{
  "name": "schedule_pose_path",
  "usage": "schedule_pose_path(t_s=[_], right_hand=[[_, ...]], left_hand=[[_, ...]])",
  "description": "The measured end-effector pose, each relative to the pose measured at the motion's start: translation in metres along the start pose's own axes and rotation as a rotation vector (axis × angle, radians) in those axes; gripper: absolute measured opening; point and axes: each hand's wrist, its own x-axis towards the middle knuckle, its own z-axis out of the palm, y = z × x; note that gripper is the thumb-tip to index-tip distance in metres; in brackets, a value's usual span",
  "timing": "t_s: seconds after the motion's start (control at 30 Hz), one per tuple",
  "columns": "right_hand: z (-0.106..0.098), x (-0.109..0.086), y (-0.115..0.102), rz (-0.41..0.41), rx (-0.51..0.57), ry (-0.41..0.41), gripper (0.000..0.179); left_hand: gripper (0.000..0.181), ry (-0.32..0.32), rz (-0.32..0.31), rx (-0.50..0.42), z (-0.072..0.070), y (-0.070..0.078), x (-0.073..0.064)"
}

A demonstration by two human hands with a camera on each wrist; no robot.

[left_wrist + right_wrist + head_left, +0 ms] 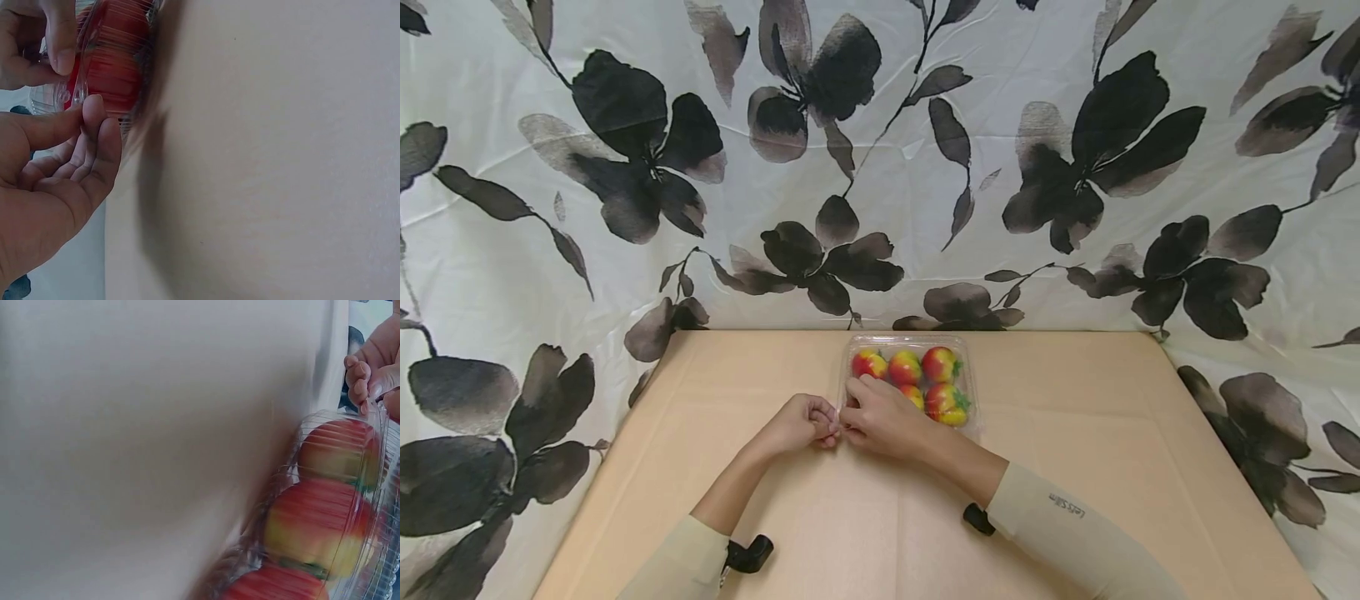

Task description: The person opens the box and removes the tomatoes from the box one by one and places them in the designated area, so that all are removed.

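A clear plastic clamshell container holds several red-and-yellow fruits with bits of green, seen through its ribbed walls. My left hand pinches the container's rim at its near left corner, thumb against fingertips. Just beside it, my right hand reaches over the front left of the container and covers part of the fruit. In the left wrist view, the right thumb and a finger pinch the same rim a little farther along. The right wrist view shows the left fingertips at the container's end.
The container stands near the far edge of a light tan table. Behind and around the table hangs a white cloth with dark flower prints. A black wrist camera sits at the left sleeve, and another at the right.
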Motion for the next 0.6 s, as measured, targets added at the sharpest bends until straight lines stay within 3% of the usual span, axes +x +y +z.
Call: schedule_pose_path(t_s=[0.27, 0.6], right_hand=[[-0.006, -0.003, 0.003, 0.003, -0.006, -0.03, 0.014], [-0.014, -0.009, 0.01, -0.049, 0.024, -0.061, 0.01]], left_hand=[[0.011, 0.007, 0.013, -0.005, 0.0, -0.003, 0.003], [0.01, 0.019, 0.015, -0.002, 0.001, -0.001, 0.004]])
